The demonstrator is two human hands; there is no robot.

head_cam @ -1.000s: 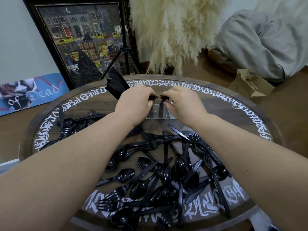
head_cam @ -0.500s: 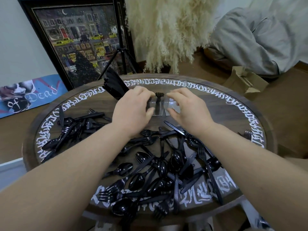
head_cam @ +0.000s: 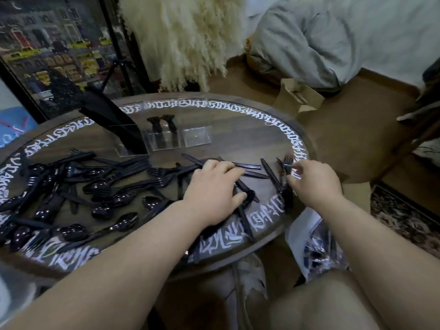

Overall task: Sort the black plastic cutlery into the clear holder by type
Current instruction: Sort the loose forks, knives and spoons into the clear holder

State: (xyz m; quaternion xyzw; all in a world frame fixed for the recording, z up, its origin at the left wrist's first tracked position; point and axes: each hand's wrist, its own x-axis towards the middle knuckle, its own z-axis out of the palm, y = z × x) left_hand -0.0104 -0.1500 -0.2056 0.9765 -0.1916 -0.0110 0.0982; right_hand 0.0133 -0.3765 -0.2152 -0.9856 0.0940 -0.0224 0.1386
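The clear holder (head_cam: 166,145) stands at the back of the round table (head_cam: 238,108). Its left slot holds a leaning bunch of black knives (head_cam: 112,120), its middle slot two forks (head_cam: 163,125), and its right slot (head_cam: 197,136) looks empty. Loose black cutlery (head_cam: 100,186) covers the table's left and middle. My left hand (head_cam: 212,186) lies palm down on knives and forks at the right of the pile, its thumb beside a black piece (head_cam: 248,195). My right hand (head_cam: 312,182) pinches a fork (head_cam: 284,163) near the table's right rim.
A framed painting (head_cam: 47,51), a tripod (head_cam: 121,67) and pale pampas grass (head_cam: 185,36) stand behind the table. A brown paper bag (head_cam: 300,96) lies on the floor to the right. A plastic bag holding more cutlery (head_cam: 316,246) sits by my right knee.
Both hands left the holder and came back to the table's near right. Two forks now stand in the middle slot. My right hand has taken hold of a fork by the rim.
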